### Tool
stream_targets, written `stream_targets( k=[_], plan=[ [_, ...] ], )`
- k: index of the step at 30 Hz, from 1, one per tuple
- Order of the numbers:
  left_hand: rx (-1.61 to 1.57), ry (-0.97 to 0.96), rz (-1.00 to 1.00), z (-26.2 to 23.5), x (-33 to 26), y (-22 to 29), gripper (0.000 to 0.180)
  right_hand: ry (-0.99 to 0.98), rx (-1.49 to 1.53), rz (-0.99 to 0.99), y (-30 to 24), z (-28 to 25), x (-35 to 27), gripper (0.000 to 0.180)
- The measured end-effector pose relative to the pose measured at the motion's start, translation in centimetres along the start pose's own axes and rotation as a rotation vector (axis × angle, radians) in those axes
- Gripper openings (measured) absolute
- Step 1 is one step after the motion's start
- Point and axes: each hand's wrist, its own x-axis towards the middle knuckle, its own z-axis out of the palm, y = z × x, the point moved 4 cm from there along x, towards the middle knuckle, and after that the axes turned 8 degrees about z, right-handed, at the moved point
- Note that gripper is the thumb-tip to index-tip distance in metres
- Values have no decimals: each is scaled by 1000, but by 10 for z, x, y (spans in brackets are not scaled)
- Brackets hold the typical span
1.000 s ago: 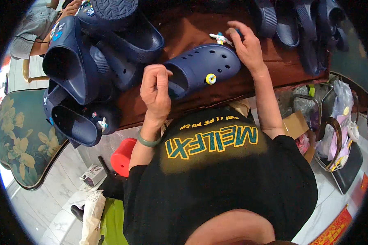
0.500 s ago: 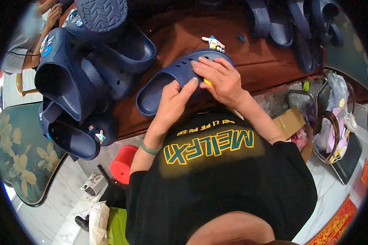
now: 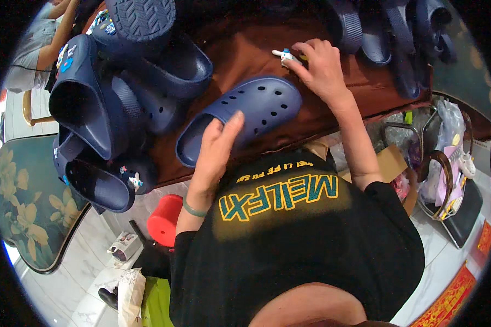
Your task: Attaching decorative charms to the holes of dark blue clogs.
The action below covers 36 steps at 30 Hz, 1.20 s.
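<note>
We saw one navy clog [image 3: 240,117] lying on the brown table [image 3: 240,49], its toe toward the right and its upper dotted with round holes. Our left hand [image 3: 218,150] lay flat on the clog's heel end with the fingers stretched out and apart, pressing rather than clasping. Our right hand [image 3: 322,68] rested on the table just beyond the clog's toe, its fingertips closed on a small white and blue charm [image 3: 285,56]. A thin green band circled the left wrist.

To the left we counted about five more navy clogs heaped together [image 3: 98,103]: one stood sole up at the top, and the lowest one [image 3: 101,185] carried two small charms on its front. At the upper right another row of dark clogs [image 3: 387,32] lay along the table's far edge; we made out at least four, though the dim rim kept us from an exact count.

Below the table one red cylinder-shaped stool [image 3: 163,220] stood on the pale tiled floor, with a small white printed box [image 3: 124,245] and a white paper bag [image 3: 128,294] near it. At the right sat a brown cardboard box [image 3: 387,163] and clear plastic bags [image 3: 447,125] beside a dark chair. A red sign with gold print [image 3: 453,300] lay at the lower right. A floral green cushion [image 3: 22,218] filled the left edge, and another person's arm [image 3: 54,38] showed at the upper left.
</note>
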Motion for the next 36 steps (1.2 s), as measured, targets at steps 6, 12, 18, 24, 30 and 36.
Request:
stream_targets(
  k=[6, 12, 18, 24, 30, 36],
  plan=[
    [-348, -2, -51, 0, 18, -4, 25, -94, -242, -106, -8, 18, 9, 27],
    [-358, -202, 3, 29, 20, -6, 37, 38, 270, -78, -18, -22, 5, 17],
    [-370, -265, -11, 28, 24, -9, 37, -140, 459, -156, -48, -32, -14, 19],
    [-439, -260, -37, 24, 41, -10, 29, -169, 432, -98, -31, -42, -33, 24],
    [-403, -270, 5, 24, 43, -15, 30, -102, 366, -49, -34, -58, -56, 28],
    [-370, -304, -12, 27, 34, -8, 33, -258, 606, -172, -51, -43, -34, 27]
  ],
)
